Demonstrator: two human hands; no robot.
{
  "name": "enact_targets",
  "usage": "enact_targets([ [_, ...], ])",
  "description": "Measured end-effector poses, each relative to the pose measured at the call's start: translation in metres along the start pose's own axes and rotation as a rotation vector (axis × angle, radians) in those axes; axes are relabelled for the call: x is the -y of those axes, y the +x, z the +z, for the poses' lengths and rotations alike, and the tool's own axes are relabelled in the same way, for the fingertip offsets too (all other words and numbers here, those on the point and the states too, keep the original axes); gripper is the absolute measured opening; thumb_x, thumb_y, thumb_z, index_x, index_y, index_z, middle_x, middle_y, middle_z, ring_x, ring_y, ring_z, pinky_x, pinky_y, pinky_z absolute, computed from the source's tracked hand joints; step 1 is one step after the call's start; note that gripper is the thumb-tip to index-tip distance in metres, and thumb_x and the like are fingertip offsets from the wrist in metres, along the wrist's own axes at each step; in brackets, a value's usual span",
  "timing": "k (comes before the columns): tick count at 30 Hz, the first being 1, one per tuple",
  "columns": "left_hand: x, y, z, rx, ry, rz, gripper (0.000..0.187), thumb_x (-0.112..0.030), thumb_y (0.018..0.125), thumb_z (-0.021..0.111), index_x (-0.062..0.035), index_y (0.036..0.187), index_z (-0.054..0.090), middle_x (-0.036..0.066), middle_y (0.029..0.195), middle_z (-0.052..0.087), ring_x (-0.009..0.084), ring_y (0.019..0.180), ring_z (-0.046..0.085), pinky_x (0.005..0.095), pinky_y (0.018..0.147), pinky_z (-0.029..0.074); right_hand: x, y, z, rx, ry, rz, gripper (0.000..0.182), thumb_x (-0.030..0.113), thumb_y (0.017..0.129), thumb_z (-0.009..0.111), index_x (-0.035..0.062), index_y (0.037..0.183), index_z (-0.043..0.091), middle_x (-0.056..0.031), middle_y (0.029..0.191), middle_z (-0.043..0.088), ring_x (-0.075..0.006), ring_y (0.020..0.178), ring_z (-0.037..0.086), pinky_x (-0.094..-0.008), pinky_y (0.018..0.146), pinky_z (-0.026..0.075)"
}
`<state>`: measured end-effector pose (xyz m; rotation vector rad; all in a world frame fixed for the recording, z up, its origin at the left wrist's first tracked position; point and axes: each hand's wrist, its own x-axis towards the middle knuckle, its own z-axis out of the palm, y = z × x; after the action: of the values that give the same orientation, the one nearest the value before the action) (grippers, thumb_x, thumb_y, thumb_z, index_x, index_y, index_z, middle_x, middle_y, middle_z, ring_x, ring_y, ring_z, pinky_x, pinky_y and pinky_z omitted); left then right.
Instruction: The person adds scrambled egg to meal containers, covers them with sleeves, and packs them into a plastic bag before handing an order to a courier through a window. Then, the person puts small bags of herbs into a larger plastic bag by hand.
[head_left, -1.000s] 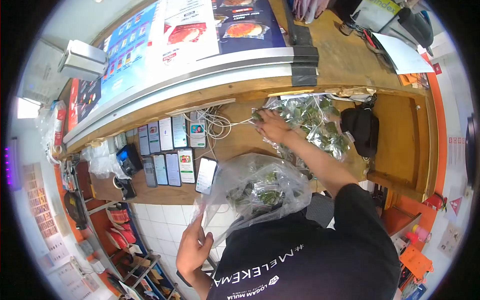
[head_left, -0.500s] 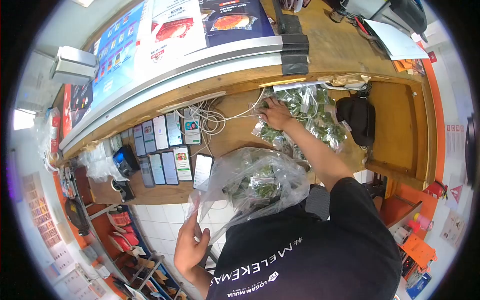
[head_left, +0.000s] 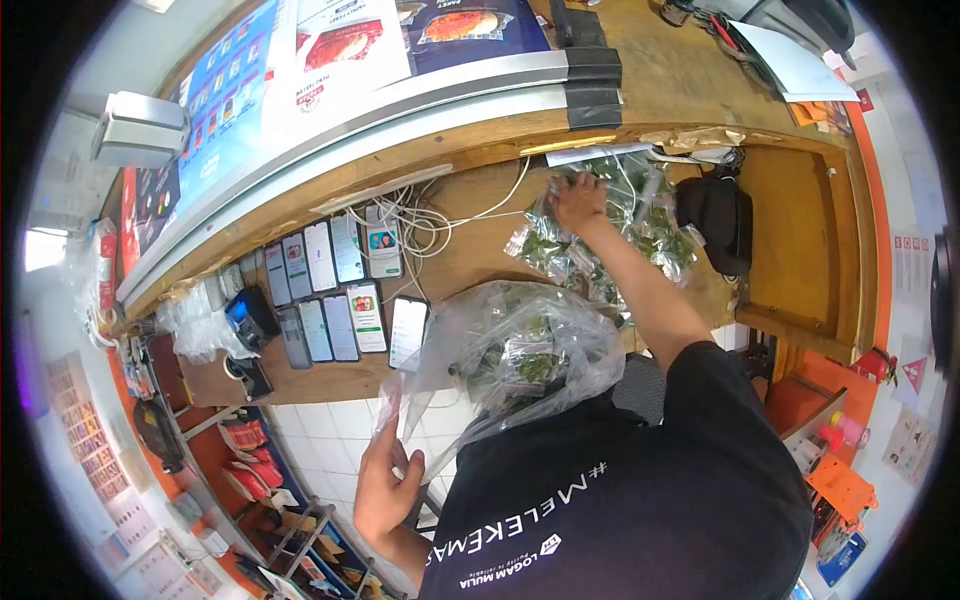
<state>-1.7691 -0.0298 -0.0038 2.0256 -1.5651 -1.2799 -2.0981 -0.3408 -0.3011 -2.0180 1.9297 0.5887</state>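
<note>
Many small clear packets of green leaves (head_left: 655,215) lie heaped on the wooden desk. My right hand (head_left: 580,205) is on the far left part of this heap, its fingers curled onto packets; the fingertips are partly hidden. A large clear plastic bag (head_left: 590,365) with more leaf packets (head_left: 530,362) inside lies at the desk's near edge, against my body. At the bag's left side, my left hand (head_left: 388,490) holds its edge, with the index finger pointing up along the plastic.
Two rows of phones (head_left: 340,327) lie left of the bag, one phone (head_left: 408,330) close beside it. White cables (head_left: 425,225) are tangled behind them. A black pouch (head_left: 715,225) sits right of the heap. The raised counter edge (head_left: 440,165) runs along the back.
My right hand has moved right and slightly away from me over the heap, its fingers now more curled. Packets at the heap's left side have shifted right. My left hand stays at the bag.
</note>
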Motion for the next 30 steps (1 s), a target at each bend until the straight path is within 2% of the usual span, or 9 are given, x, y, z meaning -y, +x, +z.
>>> enact_targets([
  [3,0.012,-0.002,0.004,0.006,-0.001,0.029,0.084,0.010,0.078,0.062,-0.0060,0.157,0.039,0.002,0.075,0.044,0.0114,0.062,0.039,0.0256,0.063,0.039,-0.007,-0.015,-0.016,0.029,-0.166,0.027,0.045,0.033,0.101,0.049,0.0102,0.139,0.059,-0.0257,0.140,0.056,-0.0450,0.131,0.052,-0.0608,0.103,0.043],
  [6,-0.001,0.001,-0.001,0.052,-0.031,-0.044,0.084,0.009,0.078,0.062,-0.0056,0.157,0.039,0.002,0.075,0.045,0.0109,0.061,0.038,0.0255,0.062,0.039,-0.018,-0.035,-0.016,-0.126,0.066,-0.261,0.034,0.029,0.096,0.054,0.0062,0.116,0.070,-0.0224,0.120,0.069,-0.0392,0.112,0.065,-0.0510,0.093,0.051],
  [9,0.001,0.002,-0.004,0.049,-0.007,-0.052,0.084,0.009,0.078,0.062,-0.0054,0.157,0.038,0.002,0.073,0.044,0.0104,0.061,0.038,0.0251,0.062,0.038,-0.032,-0.097,-0.045,-0.205,0.571,-0.066,0.027,0.025,0.091,0.062,0.0033,0.104,0.071,-0.0197,0.102,0.072,-0.0397,0.098,0.068,-0.0470,0.084,0.053],
  [11,0.002,0.002,-0.003,0.047,-0.012,-0.042,0.084,0.009,0.078,0.062,-0.0053,0.157,0.038,0.002,0.072,0.043,0.0104,0.061,0.038,0.0253,0.062,0.038,-0.060,-0.111,-0.014,-0.466,0.900,0.184,0.027,0.023,0.087,0.069,0.0021,0.104,0.068,-0.0182,0.097,0.070,-0.0409,0.092,0.067,-0.0504,0.083,0.052],
  [14,-0.001,0.005,0.000,0.058,-0.011,-0.030,0.084,0.009,0.077,0.063,-0.0055,0.157,0.039,0.002,0.071,0.041,0.0108,0.061,0.038,0.0254,0.062,0.037,-0.083,-0.105,0.011,-1.104,0.667,0.180,0.029,0.020,0.085,0.073,0.0021,0.106,0.064,-0.0143,0.090,0.069,-0.0373,0.084,0.066,-0.0463,0.081,0.052],
  [22,0.001,0.004,0.002,0.064,0.058,0.021,0.083,0.009,0.078,0.063,-0.0047,0.157,0.039,0.000,0.072,0.042,0.0105,0.063,0.038,0.0251,0.063,0.039,-0.090,-0.102,-0.009,0.370,1.907,-0.306,0.041,0.002,0.093,0.061,0.0035,0.134,0.055,-0.0133,0.118,0.070,-0.0228,0.100,0.072,-0.0324,0.087,0.058],
  [26,0.003,0.003,0.007,0.075,0.070,0.047,0.083,0.009,0.079,0.063,-0.0035,0.156,0.039,0.002,0.078,0.046,0.0107,0.066,0.040,0.0252,0.067,0.041,-0.069,-0.086,-0.009,0.296,1.852,-0.234,0.041,-0.006,0.091,0.053,0.0024,0.130,0.058,-0.0133,0.122,0.068,-0.0177,0.083,0.071,-0.0307,0.074,0.059],
  [27,-0.005,0.002,0.005,0.089,0.059,0.007,0.082,0.009,0.079,0.063,-0.0028,0.156,0.038,0.004,0.083,0.053,0.0118,0.071,0.046,0.0258,0.073,0.044,-0.062,-0.079,-0.004,0.111,1.473,-0.345,0.042,-0.010,0.088,0.050,0.0002,0.128,0.061,-0.0120,0.121,0.067,-0.0159,0.080,0.069,-0.0292,0.067,0.058],
  [30,-0.017,-0.002,0.004,0.090,0.055,-0.027,0.079,0.010,0.080,0.061,-0.0006,0.156,0.038,0.015,0.118,0.062,0.0188,0.103,0.058,0.0297,0.096,0.043,-0.064,-0.068,-0.001,0.356,1.293,-0.448,0.040,-0.012,0.086,0.050,-0.0016,0.121,0.064,-0.0108,0.117,0.066,-0.0137,0.074,0.066,-0.0284,0.062,0.056],
])
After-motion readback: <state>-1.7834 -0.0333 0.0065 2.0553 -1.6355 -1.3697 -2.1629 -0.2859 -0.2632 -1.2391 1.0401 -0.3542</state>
